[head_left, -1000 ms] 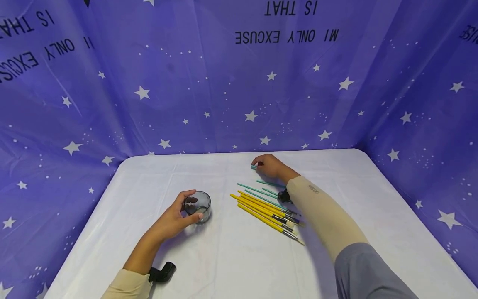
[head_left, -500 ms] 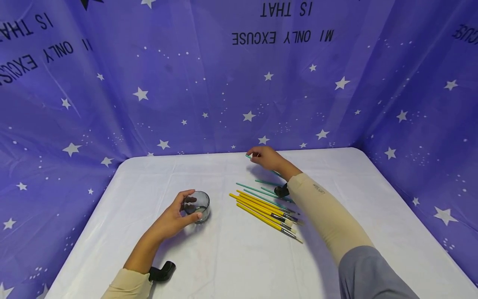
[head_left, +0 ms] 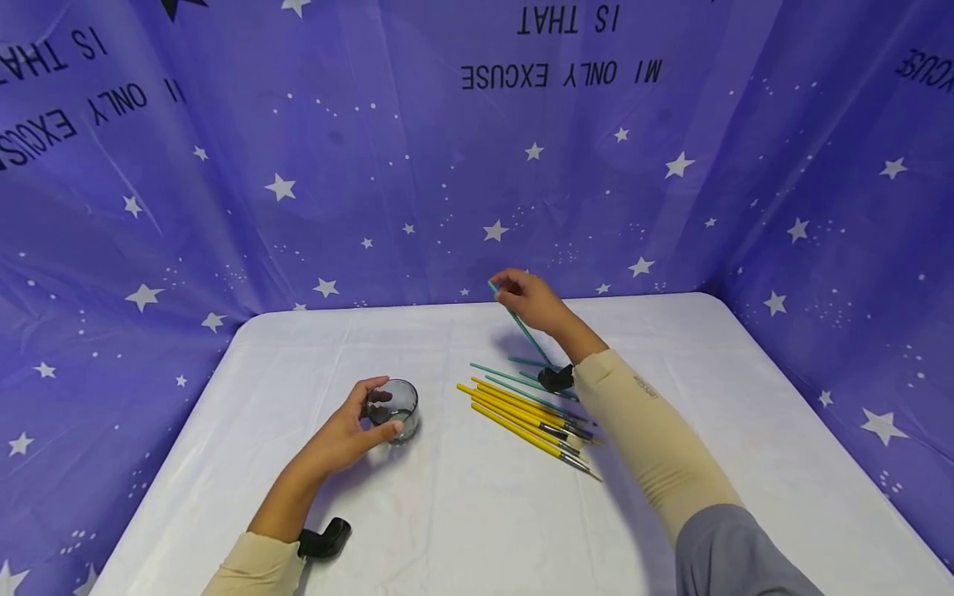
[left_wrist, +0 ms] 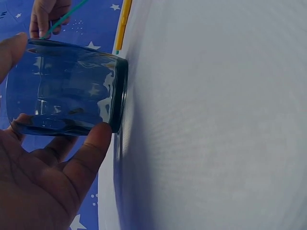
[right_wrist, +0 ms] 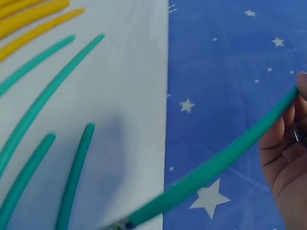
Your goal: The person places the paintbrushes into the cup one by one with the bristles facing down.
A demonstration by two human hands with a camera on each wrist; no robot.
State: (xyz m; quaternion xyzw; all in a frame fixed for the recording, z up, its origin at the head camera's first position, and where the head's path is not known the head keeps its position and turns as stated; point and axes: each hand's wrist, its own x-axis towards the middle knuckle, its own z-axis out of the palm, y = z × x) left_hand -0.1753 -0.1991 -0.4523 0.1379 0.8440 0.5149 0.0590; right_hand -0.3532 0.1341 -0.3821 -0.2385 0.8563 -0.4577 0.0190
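My left hand [head_left: 346, 434] holds a clear grey drinking glass [head_left: 402, 411] upright on the table, thumb on the near side and fingers around the far side. In the left wrist view the glass [left_wrist: 72, 88] looks bluish and has nothing inside. Above the back of the table, my right hand [head_left: 532, 300] pinches a green-handled paintbrush [head_left: 525, 329] by its handle end, the brush slanting down toward its ferrule. The right wrist view shows that paintbrush [right_wrist: 206, 177] running from the fingertips [right_wrist: 302, 84] to a metal ferrule at the bottom edge.
Several yellow-handled paintbrushes [head_left: 514, 414] lie side by side, right of the glass. More green-handled paintbrushes [head_left: 514, 385] lie just behind them, partly hidden by the right wrist's camera [head_left: 555, 378]. A purple star-printed curtain [head_left: 417, 165] stands behind the white table [head_left: 447, 513].
My right hand has risen and moved slightly left, lifting the green paintbrush from nearly flat to a steep slant. The left hand and glass stay in place.
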